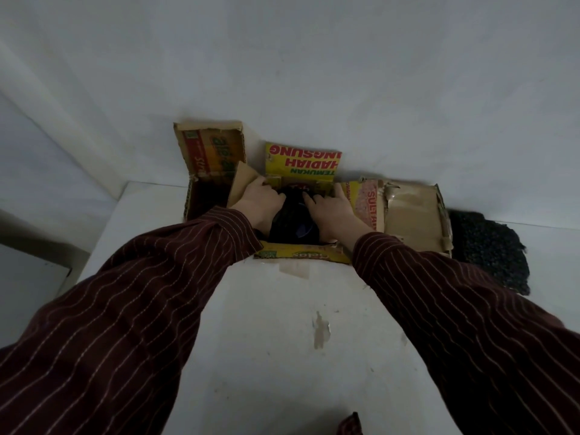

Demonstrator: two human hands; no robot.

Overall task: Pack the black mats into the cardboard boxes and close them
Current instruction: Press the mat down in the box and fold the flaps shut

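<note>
Centre frame: pressing limp, light-looking black mat [292, 222] into yellow printed cardboard box [303, 255], right hand [329, 210] flat, left hand [260, 200] grasp unclear, perhaps curled; grip folded edges.

scuffed white table [266, 372], plain pale wall [314, 58]

sleeves [131, 296]: dark maroon | thin pale stripes (stitched) | buttonless cuffs

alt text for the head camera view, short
A person's left hand and right hand reach into an open yellow-printed cardboard box on a white table, on top of a black mat lying inside it. A second open box stands to its left against the wall; another black mat lies on the table to the right.
</note>
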